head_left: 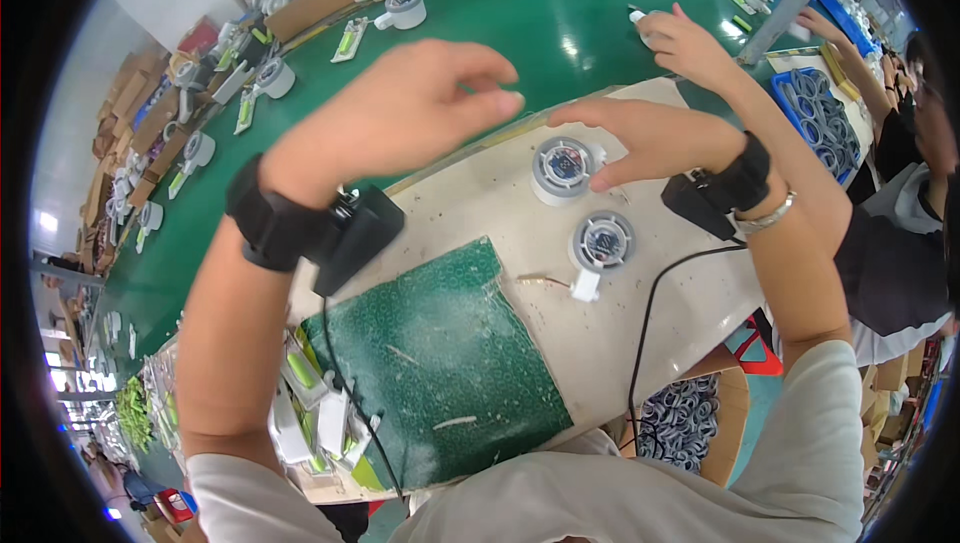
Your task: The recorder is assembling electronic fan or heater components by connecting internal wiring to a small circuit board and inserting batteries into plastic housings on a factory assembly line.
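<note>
My left hand (pixel 410 108) hovers over the far edge of the bench, blurred, with thumb and forefinger apart and nothing visible between them. My right hand (pixel 660 138) is spread beside a round white housing (pixel 562 171) with a grey rim and a dark spoked centre. Its thumb is near the housing's right side and its forefinger above the far rim; whether they touch it I cannot tell. Nearer to me lies a second round housing (pixel 603 243) with a white stub (pixel 585 286) and a short wire (pixel 540 280). Black devices are strapped to both my wrists.
A worn green mat (pixel 440 363) covers part of the bench (pixel 640 313). White and lime-green parts (pixel 310 403) pile up at its left. Beyond runs a green conveyor (pixel 520 13) carrying similar units. A co-worker's hand (pixel 690 48) reaches over it. Grey rings fill a blue crate (pixel 820 113) and a carton (pixel 735 423).
</note>
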The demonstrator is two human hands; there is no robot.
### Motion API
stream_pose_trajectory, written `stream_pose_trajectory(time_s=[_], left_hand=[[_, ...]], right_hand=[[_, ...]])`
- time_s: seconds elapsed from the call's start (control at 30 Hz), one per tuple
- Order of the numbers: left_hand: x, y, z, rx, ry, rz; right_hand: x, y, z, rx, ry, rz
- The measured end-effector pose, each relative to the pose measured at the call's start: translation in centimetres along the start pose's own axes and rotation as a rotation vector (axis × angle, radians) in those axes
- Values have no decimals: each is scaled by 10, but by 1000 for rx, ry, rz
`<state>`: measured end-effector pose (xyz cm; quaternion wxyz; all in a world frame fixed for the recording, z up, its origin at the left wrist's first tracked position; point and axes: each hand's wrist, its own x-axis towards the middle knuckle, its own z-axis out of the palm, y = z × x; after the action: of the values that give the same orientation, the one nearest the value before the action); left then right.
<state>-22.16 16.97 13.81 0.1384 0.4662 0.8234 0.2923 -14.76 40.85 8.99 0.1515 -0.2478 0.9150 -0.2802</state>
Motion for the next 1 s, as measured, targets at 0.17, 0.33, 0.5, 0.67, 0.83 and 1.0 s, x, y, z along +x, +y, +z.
stream_pose_trajectory(time_s=[0.17, 0.33, 0.5, 0.67, 0.83, 1.0], left_hand=[[-36, 49, 57, -331, 19, 37], [-125, 79, 102, -308, 24, 94], [-224, 70, 115, -223, 169, -86], [-293, 58, 117, 216, 441, -347], [-322, 31, 122, 623, 526, -595], [-320, 19, 128, 687, 408, -684]], right_hand=[[-1, 19, 36, 124, 23, 22], [-16, -21, 51, 186, 42, 76], [-43, -66, 65, 16, 384, 31], [-76, -120, 88, 105, 337, -7], [-62, -156, 115, 10, 329, -20], [-51, -183, 145, 54, 331, -88]])
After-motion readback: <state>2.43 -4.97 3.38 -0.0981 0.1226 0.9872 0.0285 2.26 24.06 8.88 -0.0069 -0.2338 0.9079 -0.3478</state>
